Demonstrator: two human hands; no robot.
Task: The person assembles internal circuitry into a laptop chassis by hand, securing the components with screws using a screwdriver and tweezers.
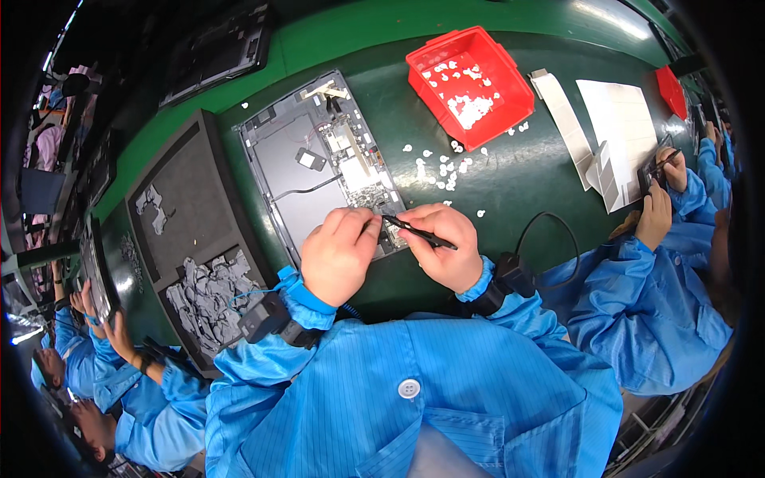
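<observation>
An opened laptop casing [291,163] lies tilted on the green table, its circuit board [355,151] along the right side. Over the board's near end, my right hand [450,243] grips a pair of black tweezers [434,238], the tip pointing left toward my left fingers. My left hand [339,251] rests at the casing's near edge, thumb and forefinger pinched together beside that tip. Whatever those fingers may hold is hidden. A black cable [307,190] crosses the casing, and a small dark part with a white label [309,159] lies inside it.
To the left sits a grey foam tray [179,263] with crumpled dark grey pieces [209,299]. A red bin [510,99] holds small white pieces; several more lie scattered on the table [374,72]. Cardboard pieces [617,119] lie right. Co-workers in blue sit on both sides.
</observation>
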